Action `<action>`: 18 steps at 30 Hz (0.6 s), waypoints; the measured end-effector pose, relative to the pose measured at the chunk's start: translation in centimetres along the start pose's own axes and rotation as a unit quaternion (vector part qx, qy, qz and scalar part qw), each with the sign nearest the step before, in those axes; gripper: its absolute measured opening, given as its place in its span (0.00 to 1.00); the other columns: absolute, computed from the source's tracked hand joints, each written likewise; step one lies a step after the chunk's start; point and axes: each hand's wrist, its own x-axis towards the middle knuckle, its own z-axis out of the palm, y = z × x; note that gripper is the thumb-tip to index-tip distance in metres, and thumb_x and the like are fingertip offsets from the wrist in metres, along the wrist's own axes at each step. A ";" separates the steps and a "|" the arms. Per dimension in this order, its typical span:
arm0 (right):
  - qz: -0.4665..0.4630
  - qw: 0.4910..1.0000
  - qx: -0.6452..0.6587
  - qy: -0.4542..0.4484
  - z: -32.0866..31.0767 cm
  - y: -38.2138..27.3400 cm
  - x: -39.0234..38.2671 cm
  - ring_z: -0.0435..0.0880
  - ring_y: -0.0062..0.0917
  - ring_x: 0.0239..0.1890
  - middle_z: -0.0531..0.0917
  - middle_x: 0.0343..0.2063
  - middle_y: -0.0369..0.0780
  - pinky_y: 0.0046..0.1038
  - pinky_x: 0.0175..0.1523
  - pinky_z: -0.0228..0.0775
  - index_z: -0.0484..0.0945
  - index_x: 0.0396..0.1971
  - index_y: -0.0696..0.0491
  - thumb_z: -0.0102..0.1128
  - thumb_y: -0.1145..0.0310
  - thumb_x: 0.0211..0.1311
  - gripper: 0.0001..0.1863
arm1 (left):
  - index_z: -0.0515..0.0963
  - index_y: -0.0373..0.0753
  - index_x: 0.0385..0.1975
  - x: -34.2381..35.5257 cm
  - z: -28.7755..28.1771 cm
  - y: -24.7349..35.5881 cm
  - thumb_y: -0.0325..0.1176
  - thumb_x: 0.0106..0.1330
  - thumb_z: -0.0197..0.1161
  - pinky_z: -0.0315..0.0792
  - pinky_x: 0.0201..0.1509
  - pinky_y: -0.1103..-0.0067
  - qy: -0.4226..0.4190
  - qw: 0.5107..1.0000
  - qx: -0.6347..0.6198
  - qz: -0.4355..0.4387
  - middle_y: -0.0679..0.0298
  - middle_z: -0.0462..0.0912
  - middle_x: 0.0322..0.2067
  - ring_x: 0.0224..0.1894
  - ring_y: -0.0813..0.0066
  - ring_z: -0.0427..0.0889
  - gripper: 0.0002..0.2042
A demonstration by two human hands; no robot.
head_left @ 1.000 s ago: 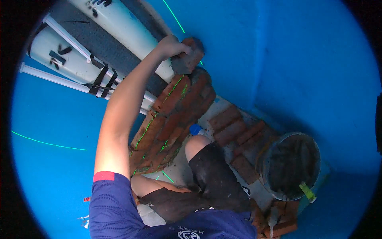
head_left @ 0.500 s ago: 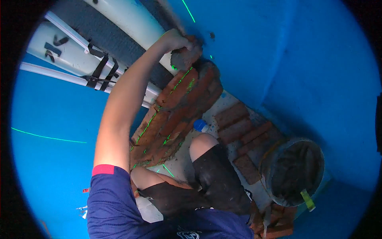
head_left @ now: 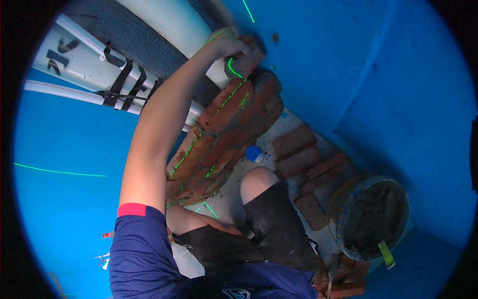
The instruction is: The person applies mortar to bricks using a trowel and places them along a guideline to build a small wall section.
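My left hand point(head_left: 228, 43) reaches to the top of the picture, its fingers closed round a brick point(head_left: 253, 47) with grey mortar on its near side. That brick is held at the upper end of a low brick wall point(head_left: 226, 139), close to the blue wall and a white pipe. Whether the brick rests on the top course cannot be made out. Wet mortar point(head_left: 264, 77) shows darkly on the wall's end just below it. Green laser lines run over the brickwork and cross the held brick. My right hand is out of sight.
White pipes point(head_left: 169, 15) strapped with black tape stand behind the brick wall. Loose bricks point(head_left: 298, 159) lie on the floor beside my knee, near a blue-and-white round object point(head_left: 254, 153). A bucket point(head_left: 343, 226) of dark mortar stands at right, with more bricks point(head_left: 348, 288) below it.
The held brick and my left hand appear slightly farther up and to the right, with the view itself shifted a little. A green line now curves across the brick's near side.
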 end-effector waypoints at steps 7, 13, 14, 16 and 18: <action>0.043 0.997 -0.050 -0.038 -0.1 -1.5 0.6 0.81 0.57 0.36 0.81 0.31 0.59 0.51 0.41 0.72 0.76 0.51 0.53 0.53 0.57 0.62 0.21 | 0.83 0.31 0.31 0.8 -0.2 0.9 0.51 0.35 0.73 0.77 0.42 0.68 -0.014 1.000 0.008 -0.021 0.50 0.84 0.33 0.37 0.58 0.84 0.28; 0.029 0.997 -0.062 -0.021 1.0 -0.5 1.6 0.81 0.56 0.34 0.81 0.28 0.59 0.51 0.40 0.73 0.80 0.41 0.57 0.52 0.51 0.62 0.23 | 0.83 0.32 0.31 0.2 0.2 0.4 0.51 0.36 0.73 0.77 0.42 0.69 -0.035 0.999 0.017 -0.015 0.51 0.84 0.34 0.37 0.58 0.84 0.28; 0.033 0.996 -0.081 -0.005 1.2 -0.3 1.7 0.81 0.56 0.34 0.81 0.27 0.59 0.51 0.40 0.73 0.81 0.36 0.59 0.51 0.49 0.62 0.25 | 0.83 0.32 0.31 0.0 0.0 1.0 0.51 0.36 0.73 0.77 0.42 0.69 -0.036 0.999 0.020 -0.013 0.52 0.84 0.34 0.37 0.58 0.84 0.28; 0.036 0.995 -0.088 -0.017 1.1 -0.3 1.7 0.82 0.55 0.33 0.81 0.26 0.59 0.50 0.39 0.73 0.81 0.31 0.60 0.51 0.47 0.62 0.27 | 0.83 0.33 0.32 0.3 0.0 1.1 0.51 0.37 0.72 0.77 0.42 0.69 -0.035 0.999 0.021 -0.010 0.52 0.84 0.35 0.38 0.58 0.84 0.28; 0.036 0.994 -0.098 -0.031 1.4 0.4 1.9 0.82 0.55 0.32 0.81 0.25 0.59 0.50 0.38 0.73 0.81 0.27 0.62 0.51 0.46 0.61 0.29 | 0.83 0.33 0.34 0.9 0.2 0.7 0.52 0.38 0.72 0.77 0.44 0.68 -0.046 0.999 0.009 -0.019 0.52 0.84 0.36 0.39 0.58 0.84 0.28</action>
